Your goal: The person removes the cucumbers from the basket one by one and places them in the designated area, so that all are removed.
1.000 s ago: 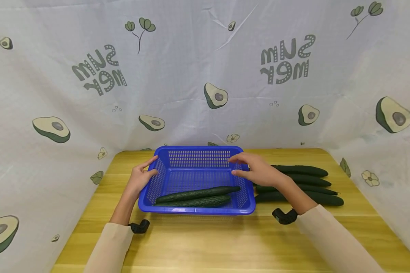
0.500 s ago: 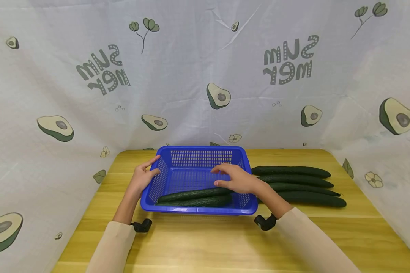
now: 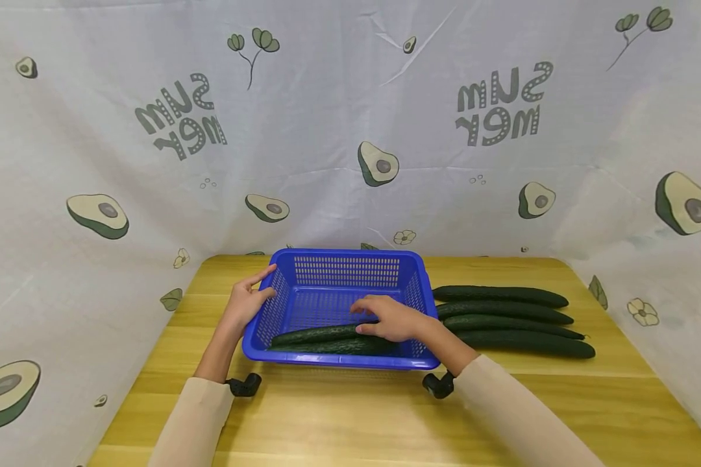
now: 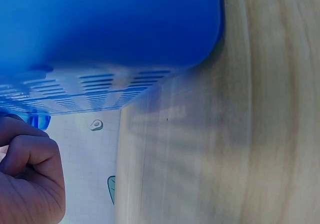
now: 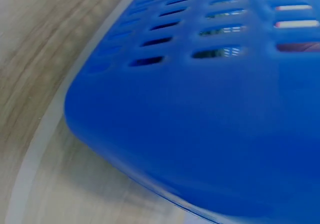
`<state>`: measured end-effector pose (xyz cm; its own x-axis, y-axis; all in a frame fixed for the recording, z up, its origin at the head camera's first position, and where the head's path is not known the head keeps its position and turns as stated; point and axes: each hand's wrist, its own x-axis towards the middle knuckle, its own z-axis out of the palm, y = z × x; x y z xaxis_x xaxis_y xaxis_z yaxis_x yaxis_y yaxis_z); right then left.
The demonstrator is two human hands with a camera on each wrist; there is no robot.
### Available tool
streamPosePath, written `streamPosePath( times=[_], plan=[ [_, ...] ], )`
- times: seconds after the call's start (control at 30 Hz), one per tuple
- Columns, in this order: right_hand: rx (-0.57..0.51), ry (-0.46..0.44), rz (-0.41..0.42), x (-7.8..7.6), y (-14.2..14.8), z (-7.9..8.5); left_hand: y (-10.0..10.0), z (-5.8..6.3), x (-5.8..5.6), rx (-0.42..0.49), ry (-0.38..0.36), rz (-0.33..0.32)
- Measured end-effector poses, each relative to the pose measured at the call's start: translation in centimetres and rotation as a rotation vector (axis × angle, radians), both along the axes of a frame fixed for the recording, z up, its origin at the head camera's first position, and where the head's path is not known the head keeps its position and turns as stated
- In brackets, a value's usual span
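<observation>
Left hand [image 3: 245,305]: gripped the left rim of the blue slotted plastic basket [image 3: 339,362], thumb inside.
Basket pair: two long, dark-green, rough-skinned cucumbers [image 3: 315,335] lay side by side along its near wall.
Right hand [image 3: 390,319]: over their right part, thumb and fingers parted, loosely bent; contact could not be told.
Outside row: four long, smoother, dark-green cucumbers [image 3: 505,310] lay on the yellow wood-grain tabletop [image 3: 327,415].
Cucumber handling: probably firm, moderately light, snappable if bent; best held mid-length.
Wrist views: the left showed curled fingers outside the basket, hidden from the head view; the right, mostly slotted outer wall.
</observation>
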<state>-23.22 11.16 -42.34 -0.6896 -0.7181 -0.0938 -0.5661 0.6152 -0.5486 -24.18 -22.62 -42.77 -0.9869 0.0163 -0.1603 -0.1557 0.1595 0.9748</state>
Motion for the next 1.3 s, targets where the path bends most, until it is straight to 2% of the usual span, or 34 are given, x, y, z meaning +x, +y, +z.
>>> streamPosePath(
  times=[0.1, 0.2, 0.33, 0.43, 0.6, 0.8, 1.1, 1.3],
  plan=[
    [0.040, -0.025, 0.007, 0.1, -0.3, -0.3, 0.2, 1.2, 0.5, 0.007, -0.013, -0.013],
    [0.093, -0.036, 0.019, 0.1, -0.7, -0.6, 0.2, 1.5, 0.7, -0.003, -0.013, -0.006],
    [0.132, -0.058, 0.025, 0.3, -1.1, -0.9, -0.1, 1.0, 0.7, -0.011, -0.031, 0.006],
    [0.130, -0.062, 0.035, 0.4, -1.3, -1.1, -0.4, -0.3, 0.4, -0.003, -0.032, 0.009],
    [0.101, -0.021, 0.054, 0.4, -1.4, -1.0, -0.6, -1.5, -0.1, -0.010, 0.002, 0.016],
    [0.052, -0.001, 0.048, 0.4, -1.1, -0.5, -0.4, -1.4, -0.1, -0.010, 0.022, 0.022],
    [-0.095, 0.017, -0.005, 0.1, -0.6, 0.1, -0.1, -1.5, -0.8, -0.040, 0.027, 0.023],
    [-0.133, 0.082, -0.015, 0.2, -0.7, 0.5, -0.4, -1.5, -0.8, -0.001, 0.011, 0.012]
  ],
)
